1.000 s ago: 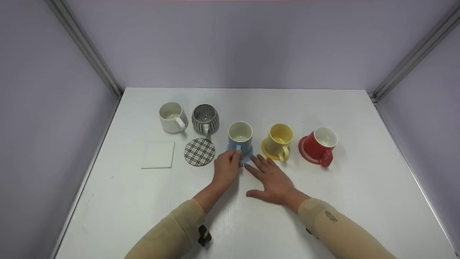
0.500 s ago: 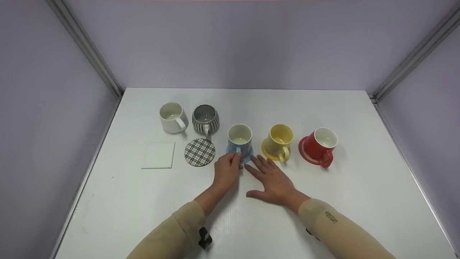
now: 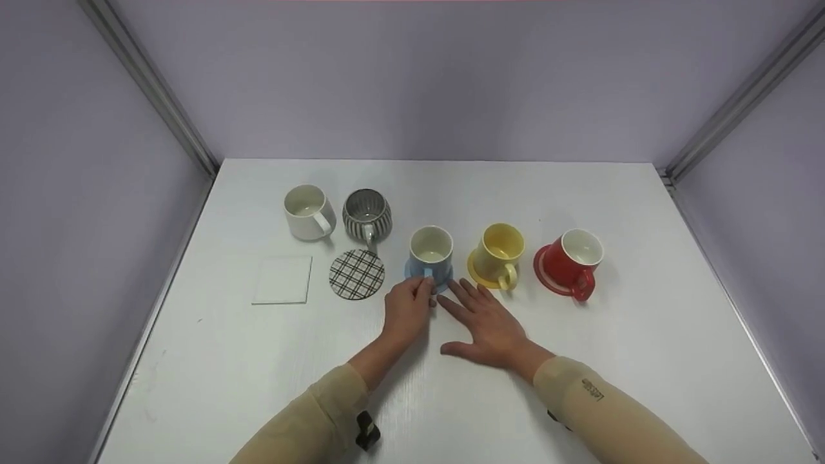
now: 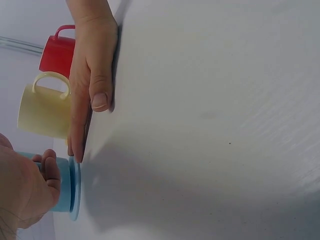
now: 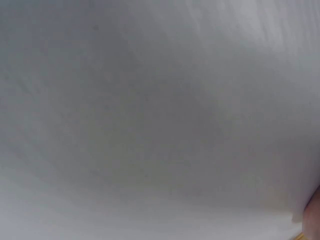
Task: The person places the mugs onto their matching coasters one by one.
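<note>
In the head view, my left hand [image 3: 407,310] pinches the handle of a blue mug [image 3: 430,258]. The mug stands upright over a blue round coaster [image 3: 410,269], its base on or just above it; the left wrist view shows a thin dark line between mug [image 4: 64,192] and coaster [image 4: 75,195]. Palm down on the table, my right hand [image 3: 491,327] has its fingers spread and straight, with fingertips at the coaster's near right edge. Right of it, a yellow mug [image 3: 497,258] sits on a yellow coaster [image 3: 475,270].
A red mug [image 3: 567,261] stands on a red coaster [image 3: 546,280] at the right. Further left are a white mug [image 3: 305,222] and a striped grey mug [image 3: 366,222], behind a white square coaster [image 3: 282,280] and a plaid round coaster [image 3: 356,274]. Walls enclose the table [image 3: 213,374].
The blue mug has come down and slightly nearer to me, onto or close to its coaster, with my left hand still on the handle. My right hand has stayed put.
</note>
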The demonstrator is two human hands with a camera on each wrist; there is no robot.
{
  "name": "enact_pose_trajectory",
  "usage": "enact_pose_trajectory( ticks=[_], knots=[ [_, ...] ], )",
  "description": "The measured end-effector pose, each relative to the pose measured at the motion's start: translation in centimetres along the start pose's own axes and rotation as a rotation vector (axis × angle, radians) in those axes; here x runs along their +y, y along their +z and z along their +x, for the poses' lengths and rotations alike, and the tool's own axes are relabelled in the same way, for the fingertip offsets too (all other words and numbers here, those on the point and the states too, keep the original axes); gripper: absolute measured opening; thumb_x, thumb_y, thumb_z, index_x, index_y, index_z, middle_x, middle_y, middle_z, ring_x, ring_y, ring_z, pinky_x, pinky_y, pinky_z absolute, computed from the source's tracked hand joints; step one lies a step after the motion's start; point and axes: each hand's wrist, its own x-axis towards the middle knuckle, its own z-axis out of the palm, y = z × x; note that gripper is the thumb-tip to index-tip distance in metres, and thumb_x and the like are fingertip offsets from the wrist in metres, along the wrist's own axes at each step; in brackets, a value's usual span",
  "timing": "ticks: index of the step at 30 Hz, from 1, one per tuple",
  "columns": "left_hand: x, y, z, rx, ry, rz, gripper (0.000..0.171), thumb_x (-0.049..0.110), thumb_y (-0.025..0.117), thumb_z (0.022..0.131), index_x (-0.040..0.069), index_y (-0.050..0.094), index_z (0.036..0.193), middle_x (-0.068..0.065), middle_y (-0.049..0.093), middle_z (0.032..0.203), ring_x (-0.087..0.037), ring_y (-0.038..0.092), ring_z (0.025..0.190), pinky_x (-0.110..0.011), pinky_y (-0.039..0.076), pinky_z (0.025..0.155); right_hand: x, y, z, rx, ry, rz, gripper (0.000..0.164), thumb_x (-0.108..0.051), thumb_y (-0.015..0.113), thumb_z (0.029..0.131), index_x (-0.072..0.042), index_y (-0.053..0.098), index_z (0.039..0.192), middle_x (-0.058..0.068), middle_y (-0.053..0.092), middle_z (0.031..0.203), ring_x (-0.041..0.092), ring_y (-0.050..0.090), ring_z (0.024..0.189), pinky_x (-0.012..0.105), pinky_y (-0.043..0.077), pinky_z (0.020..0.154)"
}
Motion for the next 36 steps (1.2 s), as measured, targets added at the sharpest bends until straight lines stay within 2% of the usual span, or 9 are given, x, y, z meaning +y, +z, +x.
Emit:
enact_pose_trajectory(
  ticks=[10, 23, 36],
  knots=[
    [-0.26, 0.15, -0.11, 0.003, -0.01, -0.007, 0.034, 0.023, 0.056, 0.112, -0.001, 0.075, 0.097, -0.009, 0.074, 0.083, -0.013, 0.066, 0.076, -0.033, 0.053, 0.071, -0.36, -0.48, 0.0, -0.057, 0.025, -0.005, 0.092, -0.085, 0.038, 0.097, -0.032, 0.022, 0.171, 0.0, 0.007, 0.178, 0.023, 0.004, 0.164, 0.045, 0.009, 0.131],
    [-0.22, 0.05, -0.38, 0.0, -0.008, 0.022, 0.034, 0.024, 0.056, 0.112, 0.0, 0.075, 0.096, -0.005, 0.072, 0.079, -0.011, 0.061, 0.074, -0.033, 0.051, 0.071, -0.32, -0.52, -0.05, -0.041, 0.009, 0.0, 0.093, -0.083, 0.042, 0.097, -0.029, 0.024, 0.17, 0.002, 0.011, 0.178, 0.025, 0.006, 0.164, 0.047, 0.01, 0.131],
    [-0.4, 0.06, -0.31, -0.004, 0.018, 0.037, 0.035, 0.024, 0.056, 0.111, 0.0, 0.075, 0.094, -0.006, 0.072, 0.079, -0.012, 0.061, 0.073, -0.034, 0.051, 0.071, -0.44, -0.73, 0.0, -0.052, 0.017, -0.007, 0.092, -0.084, 0.04, 0.097, -0.032, 0.02, 0.171, 0.001, 0.009, 0.178, 0.024, 0.005, 0.164, 0.047, 0.009, 0.131]
  ],
)
